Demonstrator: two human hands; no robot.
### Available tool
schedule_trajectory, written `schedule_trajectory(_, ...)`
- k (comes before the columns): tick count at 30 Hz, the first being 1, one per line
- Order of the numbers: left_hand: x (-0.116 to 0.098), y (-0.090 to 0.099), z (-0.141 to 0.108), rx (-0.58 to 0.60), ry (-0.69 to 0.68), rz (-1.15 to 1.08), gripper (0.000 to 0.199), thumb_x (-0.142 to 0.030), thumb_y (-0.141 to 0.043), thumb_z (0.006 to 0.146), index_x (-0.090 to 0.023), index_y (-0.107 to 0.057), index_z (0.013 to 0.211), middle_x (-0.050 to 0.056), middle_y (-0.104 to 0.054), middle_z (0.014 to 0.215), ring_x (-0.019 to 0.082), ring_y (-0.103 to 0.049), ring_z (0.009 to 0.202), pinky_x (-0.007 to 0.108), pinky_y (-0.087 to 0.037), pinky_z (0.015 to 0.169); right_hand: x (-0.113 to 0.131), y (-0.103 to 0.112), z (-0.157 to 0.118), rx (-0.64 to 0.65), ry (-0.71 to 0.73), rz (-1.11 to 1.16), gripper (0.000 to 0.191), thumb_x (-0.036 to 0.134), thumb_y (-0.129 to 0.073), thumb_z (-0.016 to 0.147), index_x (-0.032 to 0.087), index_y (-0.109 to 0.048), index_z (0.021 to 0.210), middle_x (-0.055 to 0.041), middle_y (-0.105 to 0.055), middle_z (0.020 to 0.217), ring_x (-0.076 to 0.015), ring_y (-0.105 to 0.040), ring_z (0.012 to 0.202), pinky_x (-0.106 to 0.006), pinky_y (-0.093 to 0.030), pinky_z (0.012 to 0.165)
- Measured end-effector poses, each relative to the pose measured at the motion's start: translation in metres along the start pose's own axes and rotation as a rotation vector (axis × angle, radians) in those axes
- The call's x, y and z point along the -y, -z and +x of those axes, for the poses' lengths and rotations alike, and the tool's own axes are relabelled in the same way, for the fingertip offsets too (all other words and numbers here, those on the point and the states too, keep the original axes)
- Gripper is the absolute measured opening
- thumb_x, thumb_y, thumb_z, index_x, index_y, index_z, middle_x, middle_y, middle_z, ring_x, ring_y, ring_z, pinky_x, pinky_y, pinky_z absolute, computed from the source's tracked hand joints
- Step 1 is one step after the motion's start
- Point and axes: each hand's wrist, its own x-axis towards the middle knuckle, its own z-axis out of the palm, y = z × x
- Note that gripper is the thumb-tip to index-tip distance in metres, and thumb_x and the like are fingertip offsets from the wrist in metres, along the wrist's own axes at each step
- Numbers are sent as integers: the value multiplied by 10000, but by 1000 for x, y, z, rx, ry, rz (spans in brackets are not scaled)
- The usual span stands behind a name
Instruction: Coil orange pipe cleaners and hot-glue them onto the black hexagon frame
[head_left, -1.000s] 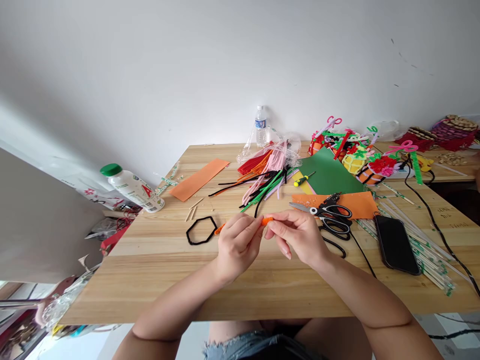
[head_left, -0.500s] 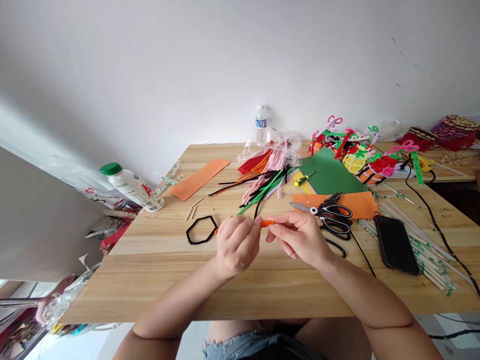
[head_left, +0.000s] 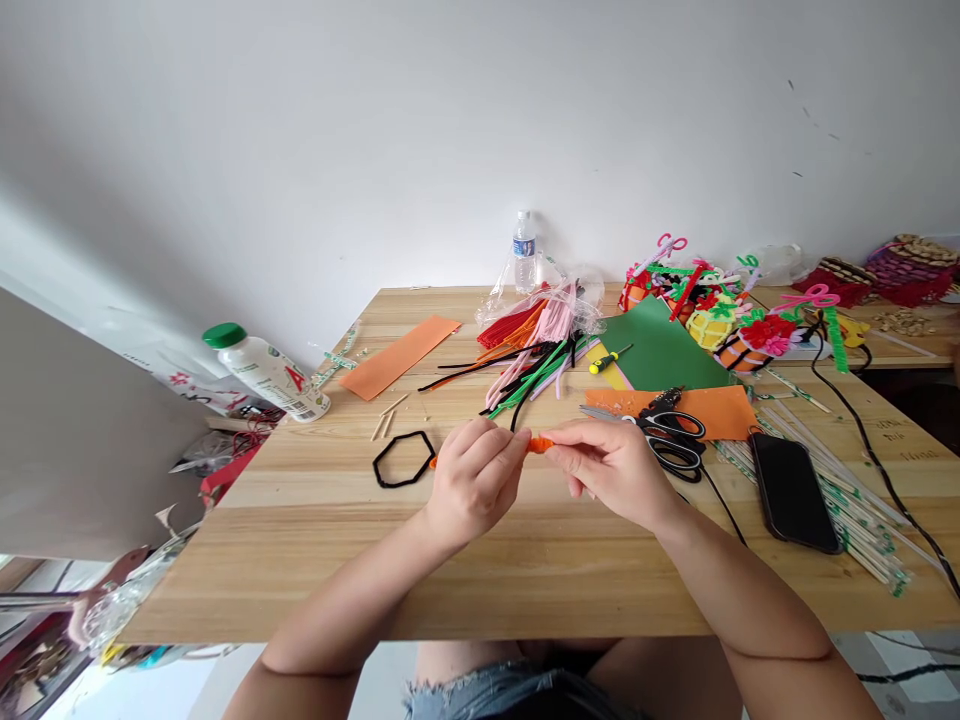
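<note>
Between my two hands runs an orange pipe cleaner (head_left: 539, 445), held just above the table. My left hand (head_left: 476, 480) is closed round it, and a bit of orange pokes out on that hand's far side. The fingertips of my right hand (head_left: 611, 470) pinch its right end. Left of my left hand lies a black pipe cleaner bent into a hexagon (head_left: 403, 487). Scissors (head_left: 675, 440) with black and white handles lie just beyond my right hand. My fingers hide most of the orange piece.
Colourful pipe cleaners (head_left: 525, 345) spill from a plastic bag at the back. A green sheet (head_left: 660, 345), a yellow screwdriver (head_left: 602, 364), a phone (head_left: 796, 492) and wrapped sticks (head_left: 866, 540) lie right. An orange strip (head_left: 401, 357) and white bottle (head_left: 270, 375) are left.
Both hands have shifted slightly to the right, still holding the orange pipe cleaner. The right-hand fingers have curled in a little. The things on the table have stayed put.
</note>
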Motion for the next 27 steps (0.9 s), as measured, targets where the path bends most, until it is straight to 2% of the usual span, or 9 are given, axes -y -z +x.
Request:
schedule_trajectory(7, 4, 4, 4, 118, -92, -8, 280, -18, -539, 849, -114, -548, 1112, 53, -617, 735, 171, -509, 691, 296, -419, 610, -2, 3, 3, 93, -88, -116, 257, 333, -574, 880, 151, -620, 705, 35, -527, 475, -66, -484, 363, -178, -350, 379)
schedule_trajectory(13, 7, 1, 3, 147, -87, -46, 237, -51, -483, 899, -138, -538, 1112, 40, -604, 734, 160, -500, 685, 294, -422, 613, -5, 3, 9, 214, -275, 16, 304, 387, -558, 862, 168, -523, 654, 60, -469, 491, -41, -376, 313, -167, -270, 311)
schedule_trajectory(19, 9, 1, 2, 226, -87, -49, 229, -40, -461, 899, -125, -547, 1093, 50, -602, 741, 165, -473, 684, 299, -414, 602, -7, 2, 12, 222, -284, 14, 350, 447, -551, 860, 166, -519, 652, 56, -434, 533, -43, -359, 352, -184, -248, 327)
schedule_trajectory(22, 10, 3, 3, 219, -96, -69, 239, -20, -477, 883, -118, -548, 1089, 55, -608, 763, 170, -478, 709, 302, -415, 619, -10, 3, 13, 219, -255, -1, 356, 464, -572, 852, 154, -558, 677, 61, -394, 514, -47, -335, 400, -185, -223, 360)
schedule_trajectory(24, 11, 4, 3, 211, -110, -76, 233, -14, -475, 882, -111, -550, 1080, 59, -611, 775, 170, -481, 717, 303, -412, 625, -11, 4, 14, 227, -299, 83, 368, 484, -591, 835, 151, -565, 680, 76, -342, 489, -42, -280, 397, -185, -176, 358)
schedule_trajectory(27, 13, 6, 3, 219, -153, -49, 195, -39, -479, 897, -100, -559, 1065, 64, -621, 781, 175, -491, 722, 310, -394, 622, -10, 3, 16, 273, -472, 327, 377, 502, -635, 785, 155, -549, 664, 99, -292, 463, -26, -185, 358, -187, -102, 328)
